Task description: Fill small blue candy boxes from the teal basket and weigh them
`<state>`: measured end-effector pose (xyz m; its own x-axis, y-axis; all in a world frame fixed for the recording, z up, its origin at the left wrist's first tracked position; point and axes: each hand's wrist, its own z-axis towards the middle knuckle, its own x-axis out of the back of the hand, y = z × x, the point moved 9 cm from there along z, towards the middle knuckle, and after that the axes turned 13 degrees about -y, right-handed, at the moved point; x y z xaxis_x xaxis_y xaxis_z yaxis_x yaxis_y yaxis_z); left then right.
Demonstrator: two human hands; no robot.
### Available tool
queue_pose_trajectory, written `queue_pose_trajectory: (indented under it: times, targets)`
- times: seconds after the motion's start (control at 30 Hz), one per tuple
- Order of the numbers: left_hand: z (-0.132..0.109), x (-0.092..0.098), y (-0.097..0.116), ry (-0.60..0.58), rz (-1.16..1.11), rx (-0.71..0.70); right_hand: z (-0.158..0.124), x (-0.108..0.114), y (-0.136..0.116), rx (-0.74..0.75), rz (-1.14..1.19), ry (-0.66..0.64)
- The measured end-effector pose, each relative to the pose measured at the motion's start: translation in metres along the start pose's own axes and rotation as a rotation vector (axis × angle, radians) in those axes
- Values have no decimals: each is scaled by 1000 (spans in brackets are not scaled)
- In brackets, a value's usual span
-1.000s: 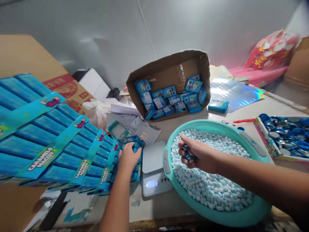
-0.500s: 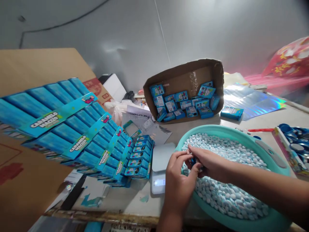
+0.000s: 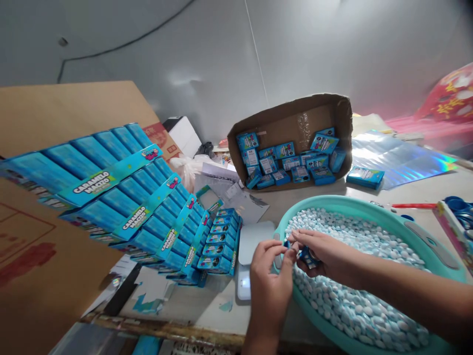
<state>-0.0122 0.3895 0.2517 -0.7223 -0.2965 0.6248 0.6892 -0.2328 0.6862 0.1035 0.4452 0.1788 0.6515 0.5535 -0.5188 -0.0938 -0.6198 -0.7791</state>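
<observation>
Both hands are close together above the left part of a turquoise tub point(image 3: 332, 199) filled with white and pale blue candies point(image 3: 369, 296). My right hand point(image 3: 325, 251) is curled round small shiny blue metal pieces point(image 3: 309, 258), partly hidden by its fingers. My left hand point(image 3: 273, 268) is closed in a pinch at the right fingertips, where a bit of blue shows; what exactly it grips is hidden. A pale kitchen scale point(image 3: 256, 241) with a lit display lies just left of my left hand.
Stacked blue display boxes point(image 3: 148, 217) lean on a large carton point(image 3: 66, 103) at left. An open cardboard box point(image 3: 283, 123) behind holds several small blue packs. One pack stack point(image 3: 365, 177) lies beside it. Blue round lids point(image 3: 458, 209) fill a box at far right.
The view has turned slightly left, so the scene sits further right. My fingers have shifted, and more of the blue pieces shows in my right hand.
</observation>
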Motion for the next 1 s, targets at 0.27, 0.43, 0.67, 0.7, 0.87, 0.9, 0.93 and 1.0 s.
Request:
queue_pose_trajectory:
  times: [0.27,0.43,0.67,0.7,0.87,0.9,0.93,1.0]
  targets:
    - [57,77,-124,-72,740,290,-6,-3,-28,174,-66,2]
    - [69,71,-152,-211,825,307,-14,-1,-37,180,-56,46]
    - [69,56,-165,-309,824,283,-17,-9,-40,192,-56,0]
    - [70,56,-169,-312,812,290,-17,-10,-38,181,-64,-3]
    - [70,63,-178,-292,754,313,-16,-12,-34,153,-94,-10]
    - [69,63,-178,-294,748,309,-15,-11,-33,149,-93,-8]
    - [69,63,-177,-300,745,303,-13,-11,-33,143,-93,-6]
    - [68,63,-175,-311,738,292,-11,-9,-31,138,-107,-7]
